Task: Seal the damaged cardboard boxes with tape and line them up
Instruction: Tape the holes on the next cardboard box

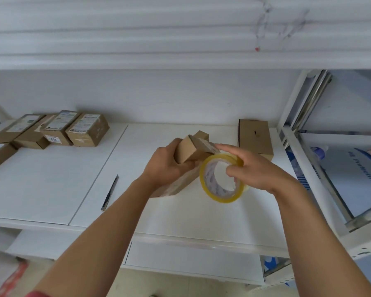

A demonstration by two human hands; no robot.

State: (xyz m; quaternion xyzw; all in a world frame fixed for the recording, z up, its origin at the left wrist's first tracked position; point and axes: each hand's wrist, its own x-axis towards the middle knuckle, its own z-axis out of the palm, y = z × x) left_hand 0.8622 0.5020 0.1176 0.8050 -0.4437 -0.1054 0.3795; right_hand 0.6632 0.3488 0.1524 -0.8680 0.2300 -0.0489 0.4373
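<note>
While the left hand [166, 166] grips a small cardboard box [190, 151] above the white shelf [51, 185], the right hand [253, 168] pinches a yellow tape roll [222, 179] just right of that box. A utility knife [110, 192] lies left of it, 4 labelled boxes [58, 130] sit far left, and 1 brown box [255, 136] stands behind-right

Bright, even, soft shadows; wide-angle bend at edges; slight blur top + bottom-left.

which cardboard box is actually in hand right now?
The small box at centre, lifted off the shelf in the left hand, beside the tape roll in the right hand. The left-side cluster and the upright box sit untouched.
</note>
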